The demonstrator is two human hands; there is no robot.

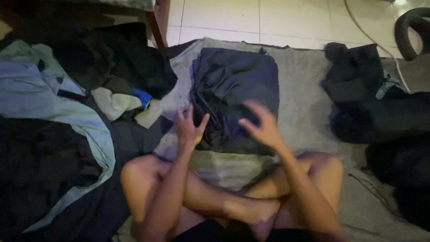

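A folded dark navy garment [237,85] lies on a grey blanket [304,85] spread on the floor in front of my crossed legs. My left hand [190,127] hovers over the garment's near left corner with its fingers spread and nothing in it. Over the near right part of the garment, my right hand [263,125] is blurred, also with fingers apart and holding nothing. Whether either hand touches the cloth I cannot tell.
A heap of loose clothes lies at the left: a light blue garment [49,98], black clothes [116,58] and a cream cloth [114,103]. Dark clothes [371,98] are piled at the right. A tyre [410,31] and a white cord [371,38] lie on the tiled floor.
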